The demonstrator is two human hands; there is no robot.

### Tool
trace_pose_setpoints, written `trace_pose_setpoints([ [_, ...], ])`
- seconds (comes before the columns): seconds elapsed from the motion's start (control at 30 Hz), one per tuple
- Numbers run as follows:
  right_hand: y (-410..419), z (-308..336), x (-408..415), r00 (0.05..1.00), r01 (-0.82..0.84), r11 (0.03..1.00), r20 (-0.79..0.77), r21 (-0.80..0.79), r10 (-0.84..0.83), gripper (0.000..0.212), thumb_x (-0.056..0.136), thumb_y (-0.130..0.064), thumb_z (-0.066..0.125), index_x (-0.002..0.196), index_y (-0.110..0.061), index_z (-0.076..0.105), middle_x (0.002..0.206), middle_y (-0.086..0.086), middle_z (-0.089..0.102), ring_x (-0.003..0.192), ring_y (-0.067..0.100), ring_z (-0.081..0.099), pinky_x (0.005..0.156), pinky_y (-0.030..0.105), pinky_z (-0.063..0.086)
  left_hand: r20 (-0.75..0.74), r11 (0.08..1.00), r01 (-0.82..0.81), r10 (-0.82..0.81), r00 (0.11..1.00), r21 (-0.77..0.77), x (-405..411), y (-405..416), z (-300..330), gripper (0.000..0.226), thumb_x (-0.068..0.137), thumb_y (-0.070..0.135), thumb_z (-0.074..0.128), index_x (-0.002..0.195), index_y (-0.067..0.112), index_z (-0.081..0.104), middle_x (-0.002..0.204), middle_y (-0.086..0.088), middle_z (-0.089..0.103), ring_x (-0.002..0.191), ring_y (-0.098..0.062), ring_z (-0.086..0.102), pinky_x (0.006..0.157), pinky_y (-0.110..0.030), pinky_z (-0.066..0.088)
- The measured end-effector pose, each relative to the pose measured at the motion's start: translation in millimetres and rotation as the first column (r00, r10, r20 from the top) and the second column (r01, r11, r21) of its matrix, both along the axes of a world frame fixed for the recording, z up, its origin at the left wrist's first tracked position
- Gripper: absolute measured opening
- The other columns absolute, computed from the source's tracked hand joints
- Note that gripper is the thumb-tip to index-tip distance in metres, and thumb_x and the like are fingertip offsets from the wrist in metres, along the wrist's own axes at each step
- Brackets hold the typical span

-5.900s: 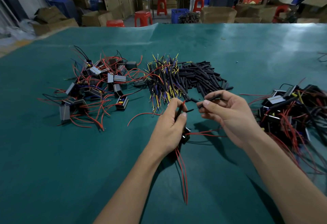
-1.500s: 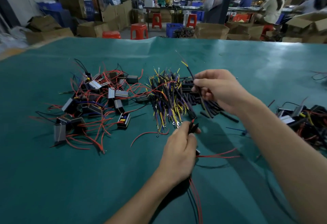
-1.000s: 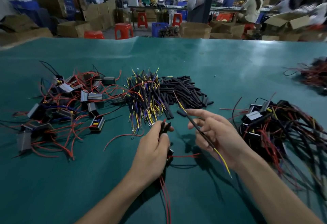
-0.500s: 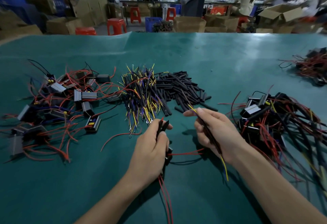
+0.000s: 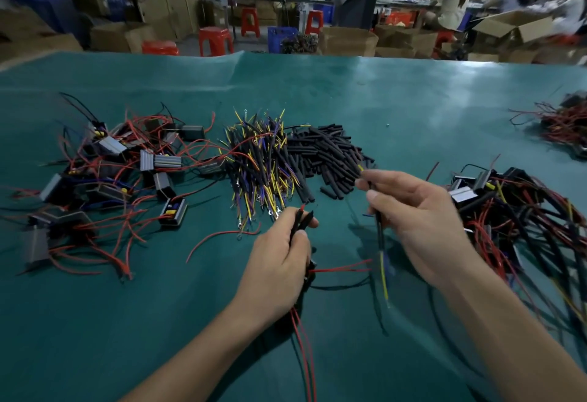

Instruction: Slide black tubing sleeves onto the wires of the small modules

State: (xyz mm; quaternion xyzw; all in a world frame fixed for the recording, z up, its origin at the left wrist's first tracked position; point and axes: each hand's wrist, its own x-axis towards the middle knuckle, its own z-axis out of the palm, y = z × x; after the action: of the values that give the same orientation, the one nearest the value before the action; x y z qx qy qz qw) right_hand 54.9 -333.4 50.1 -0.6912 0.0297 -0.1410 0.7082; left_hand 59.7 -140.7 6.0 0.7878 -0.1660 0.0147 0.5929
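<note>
- On the desk [image 5: 413,99], three stocks sit within reach, probably sorted by stage: bare modules [image 5: 111,179] toward the left edge, sleeved ones [image 5: 524,211] toward the right.
- At the middle lies the pile of black tubing sleeves [image 5: 327,157], just beside the pre-sleeved leads [image 5: 260,166].
- The right hand [image 5: 419,217] pinches a sleeved yellow lead [image 5: 381,249].
- The left hand [image 5: 279,261] grips a module's wires [image 5: 301,220], ends upright, seemingly for threading.

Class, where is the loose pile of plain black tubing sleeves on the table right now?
In the head view, the pile of black tubing sleeves lies mid-table, right of the yellow-and-purple wire bundle, just beyond the right hand.
</note>
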Motion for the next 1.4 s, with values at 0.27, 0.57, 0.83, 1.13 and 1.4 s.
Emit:
trace_pose_setpoints([
  [0.27, 95, 90, 73, 0.935, -0.289, 0.880, 0.086, -0.378, 0.344, 0.021, 0.091, 0.001, 0.070, 0.108, -0.011, 0.074, 0.095, 0.012, 0.077, 0.067, 0.010, 0.064, 0.051, 0.019, 0.047, -0.034, 1.000, -0.014, 0.014, 0.999, 0.005, 1, -1, -2, 0.025, 0.091, 0.030, 0.037, 0.103, 0.025, 0.058, 0.063, 0.006, 0.049, 0.058, -0.016, 0.050, 0.061, -0.045, 0.049],
  [0.57, 130, 62, 167, 0.958, -0.286, 0.574, -0.238, -0.767, 0.158, 0.031, 0.090, -0.009, 0.062, 0.117, -0.021, 0.074, 0.105, 0.008, 0.072, 0.079, 0.027, 0.075, 0.079, 0.032, 0.063, -0.005, 0.997, -0.022, 0.023, 1.000, 0.076, 3, 0, 3, 0.026, 0.093, 0.024, 0.033, 0.103, 0.024, 0.057, 0.074, 0.000, 0.053, 0.077, -0.033, 0.058, 0.076, -0.050, 0.053],
  [0.83, 114, 32, 169, 0.958, -0.173, 0.478, -0.259, -0.861, -0.120, 0.016, 0.084, -0.016, 0.070, 0.097, -0.005, 0.072, 0.092, 0.018, 0.073, 0.077, 0.033, 0.074, 0.081, 0.042, 0.063, 0.015, 0.996, -0.023, 0.022, 1.000, 0.090, 4, 1, 0, 0.023, 0.096, 0.016, 0.036, 0.105, 0.021, 0.056, 0.079, -0.002, 0.055, 0.087, -0.038, 0.059, 0.080, -0.051, 0.052],
  [1.13, 114, 21, 179, 0.906, -0.213, 0.691, -0.404, -0.691, -0.125, 0.018, 0.084, -0.010, 0.082, 0.086, 0.003, 0.070, 0.070, 0.015, 0.072, 0.058, 0.025, 0.064, 0.068, 0.037, 0.063, 0.015, 0.995, -0.038, 0.037, 0.999, 0.090, 4, 0, -1, 0.027, 0.092, 0.023, 0.032, 0.104, 0.021, 0.056, 0.078, -0.002, 0.055, 0.087, -0.039, 0.058, 0.079, -0.052, 0.052],
  [1.4, 89, 33, 177, 0.962, -0.090, 0.834, -0.263, -0.544, -0.068, 0.022, 0.085, -0.012, 0.067, 0.088, 0.010, 0.071, 0.064, 0.009, 0.059, 0.056, 0.021, 0.050, 0.054, 0.030, 0.047, 0.041, 0.997, -0.036, 0.033, 0.999, 0.069, 4, 1, -1, 0.029, 0.090, 0.027, 0.031, 0.104, 0.020, 0.055, 0.073, 0.001, 0.049, 0.085, -0.041, 0.056, 0.076, -0.054, 0.052],
])
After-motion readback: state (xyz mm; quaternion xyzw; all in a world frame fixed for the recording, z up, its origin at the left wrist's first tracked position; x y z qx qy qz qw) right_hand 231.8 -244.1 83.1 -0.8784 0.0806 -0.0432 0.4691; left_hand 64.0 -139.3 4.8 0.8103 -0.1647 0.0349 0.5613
